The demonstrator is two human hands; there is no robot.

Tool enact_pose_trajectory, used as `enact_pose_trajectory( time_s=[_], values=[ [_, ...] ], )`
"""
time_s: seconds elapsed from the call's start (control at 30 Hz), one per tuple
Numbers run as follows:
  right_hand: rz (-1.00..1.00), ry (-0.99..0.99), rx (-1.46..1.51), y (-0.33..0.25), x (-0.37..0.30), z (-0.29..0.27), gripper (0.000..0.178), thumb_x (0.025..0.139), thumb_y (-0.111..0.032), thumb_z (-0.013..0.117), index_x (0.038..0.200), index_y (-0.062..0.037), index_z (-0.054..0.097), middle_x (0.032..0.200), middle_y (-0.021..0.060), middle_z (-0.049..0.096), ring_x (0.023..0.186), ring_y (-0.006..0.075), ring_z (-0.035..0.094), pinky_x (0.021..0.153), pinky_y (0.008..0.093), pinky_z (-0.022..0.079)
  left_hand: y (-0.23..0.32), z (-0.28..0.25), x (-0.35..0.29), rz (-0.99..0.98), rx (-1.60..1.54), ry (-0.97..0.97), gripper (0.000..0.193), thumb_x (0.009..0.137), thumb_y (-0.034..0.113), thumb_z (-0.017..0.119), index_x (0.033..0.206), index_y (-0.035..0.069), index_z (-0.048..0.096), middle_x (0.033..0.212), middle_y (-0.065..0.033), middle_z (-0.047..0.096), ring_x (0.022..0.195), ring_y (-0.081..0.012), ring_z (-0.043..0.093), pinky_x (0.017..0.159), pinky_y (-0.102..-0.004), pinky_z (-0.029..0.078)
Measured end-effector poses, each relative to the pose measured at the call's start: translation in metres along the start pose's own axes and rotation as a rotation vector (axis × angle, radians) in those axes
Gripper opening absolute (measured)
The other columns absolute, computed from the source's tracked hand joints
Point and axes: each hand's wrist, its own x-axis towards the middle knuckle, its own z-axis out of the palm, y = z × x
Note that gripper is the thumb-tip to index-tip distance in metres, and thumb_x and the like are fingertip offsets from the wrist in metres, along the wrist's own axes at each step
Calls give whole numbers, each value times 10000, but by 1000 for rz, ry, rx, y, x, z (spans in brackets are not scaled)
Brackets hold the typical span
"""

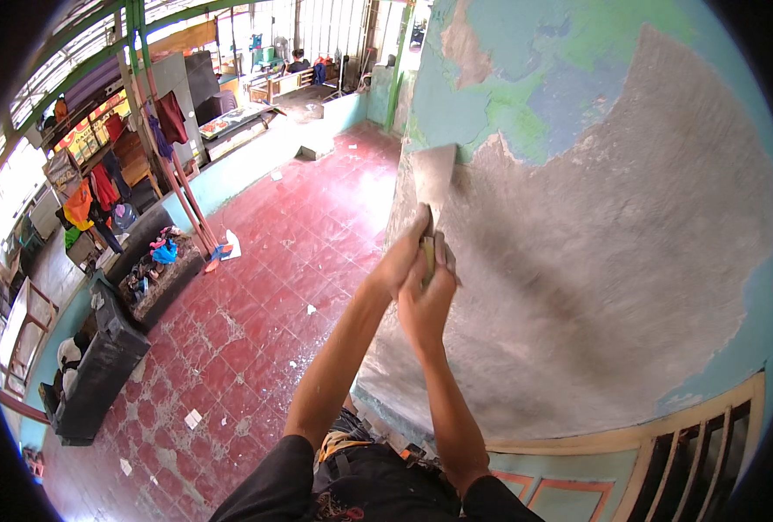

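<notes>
A paint scraper [436, 177] with a broad flat metal blade is held up against the wall [595, 252]. Its blade edge meets the lower border of the remaining blue-green paint [443, 109]. My left hand [404, 256] wraps round the handle near the blade, thumb along it. Just below, my right hand [430, 291] is closed on the same handle, of which a yellowish bit shows between the fingers. Around and under the blade the wall is bare grey plaster, with ragged paint edges above.
Paint flakes [193, 419] litter the red tiled floor [256, 304]. At the left stand a black sofa [108, 374] and a ledge with shoes and cloths. Clothes [90, 200] hang beside pink poles. A barred opening [691, 470] and a door [569, 487] lie at lower right.
</notes>
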Motion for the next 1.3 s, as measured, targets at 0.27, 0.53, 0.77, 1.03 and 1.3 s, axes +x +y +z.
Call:
enact_pose_trajectory(
  time_s=[0.27,0.53,0.77,1.03,1.3],
  values=[
    [-4,12,-12,-7,-12,-14,375,984,-209,441,1169,91,570,1128,270,585,1061,355,593,896,423,469,-8,9,-11,-46,-9,-40,762,965,649,235,573,31,446,598,-171,529,605,-316,564,684,-450,534],
    [-47,109,-67,12,-14,-16,354,964,-177,436,1192,70,548,1134,277,561,1053,428,565,897,470,454,-21,12,-7,-48,38,-41,723,989,600,231,584,41,444,592,-160,511,612,-305,560,690,-470,542],
    [-52,68,-9,9,-17,-20,350,968,-181,425,1153,67,587,1121,270,571,1043,411,576,884,476,468,-24,11,-7,12,27,-12,701,985,607,232,613,46,427,583,-136,474,606,-294,552,705,-500,551],
    [-75,86,-1,20,-14,-10,377,968,-183,419,1203,81,550,1141,288,560,1095,428,549,929,478,444,-23,4,0,9,26,-20,716,994,590,227,599,35,449,592,-148,512,596,-301,562,683,-454,542],
    [-96,-11,67,21,7,-10,388,956,-156,428,1256,74,514,1201,282,545,1089,410,558,930,460,443,-8,10,1,-9,100,52,754,969,643,232,586,33,458,621,-168,549,604,-316,588,668,-414,534]
  ],
)
